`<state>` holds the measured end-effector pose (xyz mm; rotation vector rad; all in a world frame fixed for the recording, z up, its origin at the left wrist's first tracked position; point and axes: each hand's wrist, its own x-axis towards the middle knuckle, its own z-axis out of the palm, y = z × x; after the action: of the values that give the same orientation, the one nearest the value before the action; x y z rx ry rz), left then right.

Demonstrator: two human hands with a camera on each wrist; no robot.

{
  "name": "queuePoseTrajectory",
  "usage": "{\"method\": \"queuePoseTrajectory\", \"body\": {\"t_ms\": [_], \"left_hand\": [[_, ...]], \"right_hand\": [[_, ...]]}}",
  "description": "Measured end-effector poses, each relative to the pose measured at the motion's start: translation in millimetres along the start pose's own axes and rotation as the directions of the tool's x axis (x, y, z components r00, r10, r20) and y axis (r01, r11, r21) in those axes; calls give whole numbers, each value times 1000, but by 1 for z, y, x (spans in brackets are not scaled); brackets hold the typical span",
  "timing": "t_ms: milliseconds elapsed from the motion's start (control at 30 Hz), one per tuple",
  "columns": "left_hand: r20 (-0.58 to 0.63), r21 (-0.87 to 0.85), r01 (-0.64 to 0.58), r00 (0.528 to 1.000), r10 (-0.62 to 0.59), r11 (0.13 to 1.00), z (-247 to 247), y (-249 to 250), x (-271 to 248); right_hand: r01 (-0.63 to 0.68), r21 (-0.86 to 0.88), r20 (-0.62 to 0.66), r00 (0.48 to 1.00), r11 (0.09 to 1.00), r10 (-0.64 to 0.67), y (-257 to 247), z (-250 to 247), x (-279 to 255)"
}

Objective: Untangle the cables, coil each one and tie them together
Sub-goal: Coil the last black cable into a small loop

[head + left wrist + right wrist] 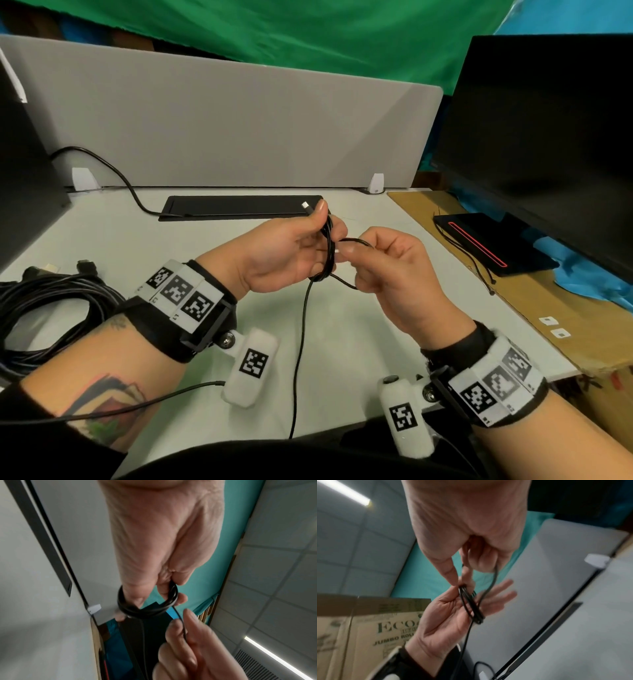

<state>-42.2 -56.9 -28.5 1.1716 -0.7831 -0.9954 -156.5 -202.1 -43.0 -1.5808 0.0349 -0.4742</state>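
My left hand (pixel 320 222) grips a small coil of thin black cable (pixel 329 246) above the desk, thumb on top. The cable's silver connector (pixel 305 205) sticks out past the thumb. My right hand (pixel 354 245) pinches a loose strand of the same cable just right of the coil. The free length (pixel 299 342) hangs from the coil toward the desk's front edge. In the left wrist view the coil (pixel 147 609) loops round my left fingers. In the right wrist view the coil (pixel 471 607) lies across the left palm. A pile of thicker black cables (pixel 51 308) lies at the left.
A grey divider panel (pixel 239 130) closes the back of the white desk (pixel 342 342). A dark monitor (pixel 548 137) and a black base with a red line (pixel 489 243) stand at the right on cardboard (pixel 531 318). Another dark screen (pixel 24 188) stands at the left.
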Motion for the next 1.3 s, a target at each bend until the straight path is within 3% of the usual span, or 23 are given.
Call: {"method": "queuePoseTrajectory", "body": {"t_ms": [100,167,300,400,467,533,700,767,867,967,1167,1233,1300], "left_hand": [[-55,78,-31,998,35,997,-3,3,-1],[-103,171,-50,992,68,984,-7,8,-2],[-67,200,-108,990,123,974,-8,13,-5],[-76,355,-158,977,197,922,-5,12,-2],[-96,484,-148,971,221,863,-5,9,-1],[-109,542,-153,962,250,827,-6,5,0],[-130,549,-182,946,299,816,-5,-7,3],[-123,528,-209,940,318,823,-5,-8,4],[-111,458,-270,928,356,847,-5,-6,4],[-135,460,-293,910,392,838,-7,-6,5],[-183,689,-148,912,368,709,-11,-10,6],[-199,698,-110,920,339,708,-14,-9,5],[-228,699,-65,924,308,712,-14,-7,5]], "right_hand": [[89,-271,-4,996,959,-94,-1,-2,-2],[163,-458,55,986,874,-155,-5,-5,-3],[215,-558,94,976,801,-196,-12,-11,0],[170,-639,134,985,750,-108,-17,-15,3],[115,-752,135,991,649,-18,-17,-18,3],[-20,-804,70,989,595,128,-18,-17,2],[-345,-733,-32,879,587,476,-5,-14,3],[-492,-577,-43,816,652,577,-5,-14,4],[-631,-226,63,751,743,657,-5,-14,6],[-660,-33,46,749,751,661,-3,-9,5],[-668,-18,43,743,744,668,11,-4,5],[-671,52,-21,739,739,673,13,-3,5],[-631,45,-63,772,775,633,14,0,6]]}}
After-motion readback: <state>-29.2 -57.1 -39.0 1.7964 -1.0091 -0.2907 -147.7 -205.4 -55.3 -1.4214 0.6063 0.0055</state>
